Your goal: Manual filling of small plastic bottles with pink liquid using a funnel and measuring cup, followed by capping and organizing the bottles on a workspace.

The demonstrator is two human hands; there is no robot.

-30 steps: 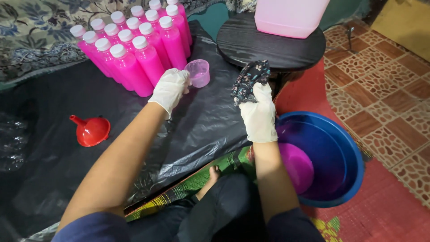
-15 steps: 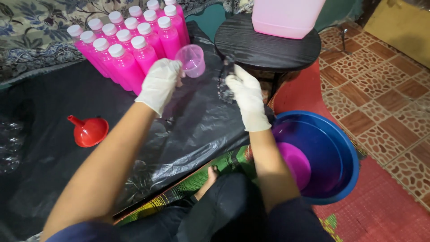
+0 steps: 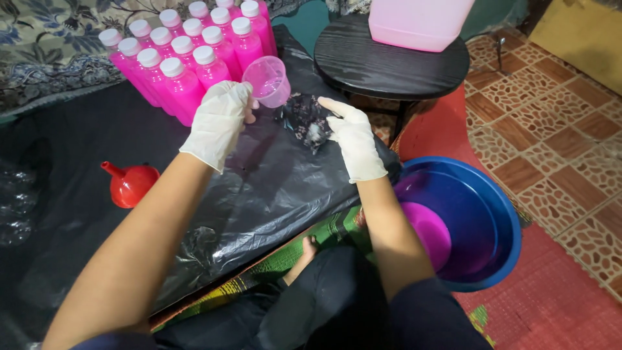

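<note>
While the gloved fingers (image 3: 241, 97) of the left hand (image 3: 219, 123) are pinched around the small translucent pink cup (image 3: 267, 80), tilting its mouth to the right, the right hand (image 3: 354, 139) grips a crumpled dark bag with pale specks (image 3: 304, 120) just below it, over the black plastic sheet (image 3: 97, 142). To my eye the thing is to keep the cup's lip close above the bag and steady, so nothing lands on the sheet. Behind stand capped bottles of pink liquid (image 3: 188, 58); a red funnel (image 3: 131, 183) lies well apart to the left, a blue basin holding a pink scoop (image 3: 483, 207) to the right, beside the black round stool (image 3: 389, 61) under a pink jug (image 3: 421, 23)
</note>
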